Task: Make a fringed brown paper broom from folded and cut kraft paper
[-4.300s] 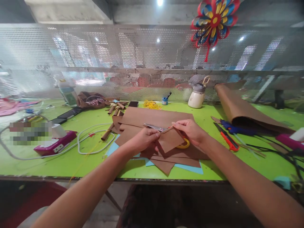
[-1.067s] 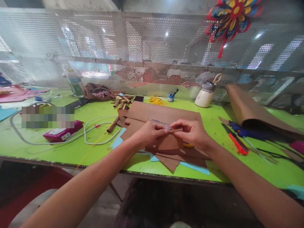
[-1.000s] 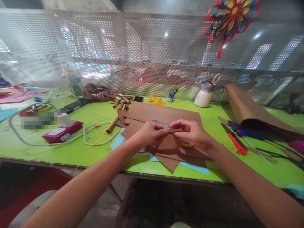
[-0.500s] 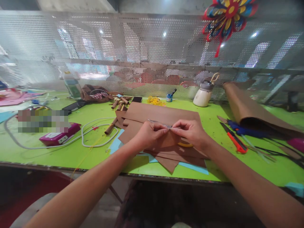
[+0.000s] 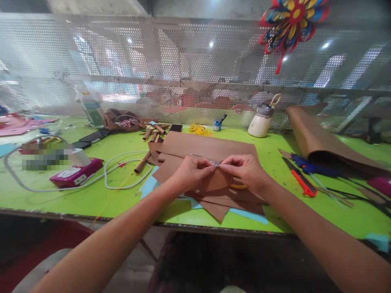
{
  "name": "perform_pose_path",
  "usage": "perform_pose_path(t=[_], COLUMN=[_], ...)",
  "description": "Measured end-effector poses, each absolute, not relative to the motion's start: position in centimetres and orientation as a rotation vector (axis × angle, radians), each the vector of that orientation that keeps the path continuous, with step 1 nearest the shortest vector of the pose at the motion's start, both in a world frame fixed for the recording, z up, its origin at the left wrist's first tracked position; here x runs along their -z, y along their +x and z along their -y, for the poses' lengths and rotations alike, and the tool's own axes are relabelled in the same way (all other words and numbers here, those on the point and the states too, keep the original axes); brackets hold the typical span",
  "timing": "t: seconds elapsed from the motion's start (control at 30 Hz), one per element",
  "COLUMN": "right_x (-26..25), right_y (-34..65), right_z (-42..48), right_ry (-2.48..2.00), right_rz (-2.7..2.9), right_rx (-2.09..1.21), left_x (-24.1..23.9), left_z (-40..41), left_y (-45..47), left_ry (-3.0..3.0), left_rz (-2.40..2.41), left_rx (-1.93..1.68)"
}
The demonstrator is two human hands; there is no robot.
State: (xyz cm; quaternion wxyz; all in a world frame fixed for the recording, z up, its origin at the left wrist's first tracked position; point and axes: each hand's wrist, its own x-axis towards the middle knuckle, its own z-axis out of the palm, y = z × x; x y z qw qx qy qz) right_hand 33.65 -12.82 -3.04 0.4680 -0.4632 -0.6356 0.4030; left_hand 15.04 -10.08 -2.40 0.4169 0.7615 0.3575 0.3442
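Over a pile of brown paper sheets [image 5: 207,143], my left hand [image 5: 195,171] and my right hand [image 5: 244,170] meet fingertip to fingertip. Both are closed in a pinch at the top edge of a small brown paper piece [image 5: 216,181], which hangs below the fingers. Exactly how the edge sits between the fingertips is too small to tell. Scissors lie on the sheets behind it; their blade shows beyond my left fingers and their yellow handle [image 5: 239,186] under my right hand. Light blue paper [image 5: 250,215] sticks out beneath the pile.
Small brown paper rolls [image 5: 142,162] lie left of the pile, near a white cable and a purple power strip [image 5: 76,173]. Rightward are a red-and-black utility knife [image 5: 302,181], a blue glue gun [image 5: 316,167] and a large rolled brown sheet [image 5: 320,134]. A white jar [image 5: 259,121] stands behind.
Both hands keep their pinch in nearly the same place. The view has shifted very slightly; on the table nothing has visibly moved.
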Motion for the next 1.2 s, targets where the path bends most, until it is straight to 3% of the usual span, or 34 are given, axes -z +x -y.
perform_pose_path(t=[0.57, 0.97, 1.2], right_x=[2.6, 2.3, 2.3], right_y=[33.9, 34.5, 34.6], right_z=[12.9, 12.6, 12.4], right_ry=[-1.198, -1.207, -1.042], right_rz=[1.806, 1.745, 1.709], right_rx=[-0.876, -1.177, -1.138], left_x=[3.0, 2.7, 2.8], left_z=[9.7, 9.8, 9.6], left_y=[14.8, 14.7, 14.6], left_ry=[2.055, 2.018, 1.947], left_rz=[-0.842, -0.783, -0.829], left_rx=[-0.733, -0.692, -0.689])
